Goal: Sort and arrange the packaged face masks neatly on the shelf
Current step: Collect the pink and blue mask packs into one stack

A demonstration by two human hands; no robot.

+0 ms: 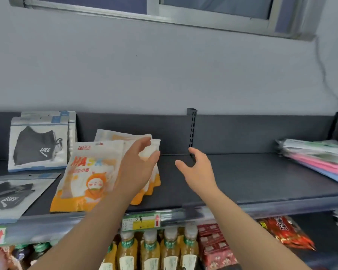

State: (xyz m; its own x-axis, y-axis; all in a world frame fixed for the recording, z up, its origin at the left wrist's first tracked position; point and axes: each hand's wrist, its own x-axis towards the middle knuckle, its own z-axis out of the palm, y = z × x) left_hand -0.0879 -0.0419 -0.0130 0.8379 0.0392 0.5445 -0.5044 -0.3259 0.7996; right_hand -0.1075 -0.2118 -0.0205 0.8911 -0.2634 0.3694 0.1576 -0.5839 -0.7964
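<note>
A loose stack of orange-and-white mask packets (86, 172) lies on the dark shelf (261, 178), fanned out toward the back. My left hand (139, 168) hovers over the stack's right side with fingers loosely spread, holding nothing. My right hand (197, 170) is open above bare shelf just right of the stack. Black-mask packets stand upright (38, 145) against the back panel at left. Another black-mask packet (16, 193) lies flat at the front left. A pile of pink, blue and green mask packets (318, 158) lies at the far right.
A slotted metal upright (191, 131) stands at the back of the shelf behind my right hand. The shelf's front rail carries price labels (141, 221). Below it stand yellow drink bottles (150, 250) and red snack packs (215, 246).
</note>
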